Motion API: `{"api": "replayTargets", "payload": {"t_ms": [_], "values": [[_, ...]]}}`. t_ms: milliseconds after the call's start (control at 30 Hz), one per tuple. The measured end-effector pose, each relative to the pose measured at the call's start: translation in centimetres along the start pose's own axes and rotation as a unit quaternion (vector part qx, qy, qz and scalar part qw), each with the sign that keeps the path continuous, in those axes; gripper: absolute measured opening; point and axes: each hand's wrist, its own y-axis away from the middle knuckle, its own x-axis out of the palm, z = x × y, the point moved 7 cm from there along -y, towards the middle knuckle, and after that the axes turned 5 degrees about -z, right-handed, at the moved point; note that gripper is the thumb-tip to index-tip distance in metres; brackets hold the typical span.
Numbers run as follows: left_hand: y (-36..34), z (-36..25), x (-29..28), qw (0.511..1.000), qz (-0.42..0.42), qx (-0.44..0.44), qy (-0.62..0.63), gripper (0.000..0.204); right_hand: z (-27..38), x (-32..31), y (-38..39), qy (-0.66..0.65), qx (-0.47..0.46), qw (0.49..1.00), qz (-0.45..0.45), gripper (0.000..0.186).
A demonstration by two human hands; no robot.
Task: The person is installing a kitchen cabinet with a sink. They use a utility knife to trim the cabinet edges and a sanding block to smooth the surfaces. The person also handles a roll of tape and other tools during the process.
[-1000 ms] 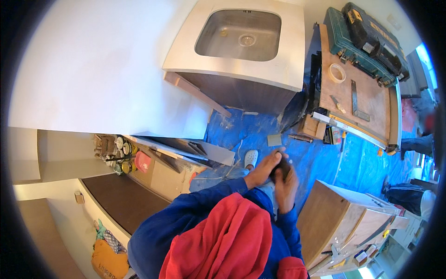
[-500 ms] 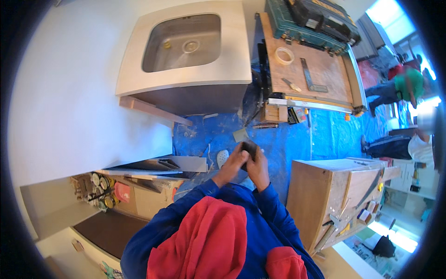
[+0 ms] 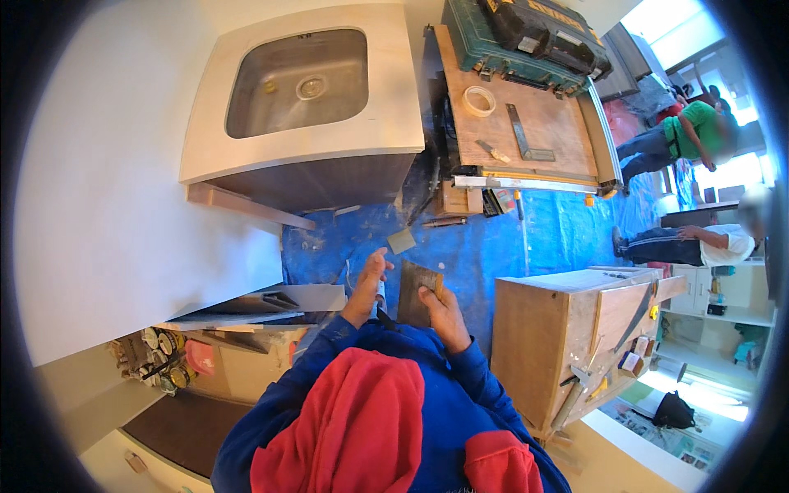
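My right hand [image 3: 446, 316] grips a flat, dark brown-grey rectangular sheet [image 3: 412, 292] by its right side, thumb laid across its face. It looks like sandpaper, but its kind is not certain. To the left of the sheet, my left hand [image 3: 366, 289] is raised with its fingers apart, holding nothing I can see and not touching the sheet. Beyond both hands a small pale square piece [image 3: 401, 241] lies on the blue floor sheeting [image 3: 468, 255].
A sink countertop [image 3: 304, 152] stands ahead left. Ahead right, a workbench [image 3: 534, 123] bears a tape roll [image 3: 478, 101], a square [image 3: 523, 135] and tool cases [image 3: 518, 57]. A wooden cabinet [image 3: 530, 329] is close on my right. Two people [image 3: 686, 135] are farther right.
My hands have come apart; the left let go and moved left. The sheet, dark and edge-narrow between both hands before, now shows its broad face in my right hand. The view has shifted slightly.
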Motion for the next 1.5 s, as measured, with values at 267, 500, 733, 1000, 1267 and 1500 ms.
{"api": "replayTargets", "payload": {"t_ms": [267,500,733,1000,1267,1500], "values": [[1.2,-1.8,-0.4,0.989,0.137,-0.04,0.042,0.057,3.4,-0.9,0.8,-0.056,-0.07,0.996,-0.007,0.038],[2.2,-4.7,0.9,0.975,-0.056,0.194,-0.088,0.037,3.9,-1.1,-0.4,0.002,-0.045,0.995,0.088,0.029],[3.3,-3.5,1.8,0.99,-0.093,0.105,-0.002,0.036,5.0,-2.3,-1.7,-0.015,-0.016,0.989,0.149,0.033],[6.0,-3.1,4.1,0.961,-0.24,0.141,-0.003,0.036,4.1,-3.2,-2.9,-0.111,0.011,0.972,0.208,0.032],[7.5,-1.1,9.0,0.972,-0.195,0.128,0.023,0.039,4.6,-5.0,-7.0,-0.145,-0.006,0.979,0.143,0.037],[11.1,2.7,10.0,0.954,-0.275,0.12,0.004,0.042,1.5,-6.6,-13.9,-0.257,0.054,0.96,0.1,0.035]]}}
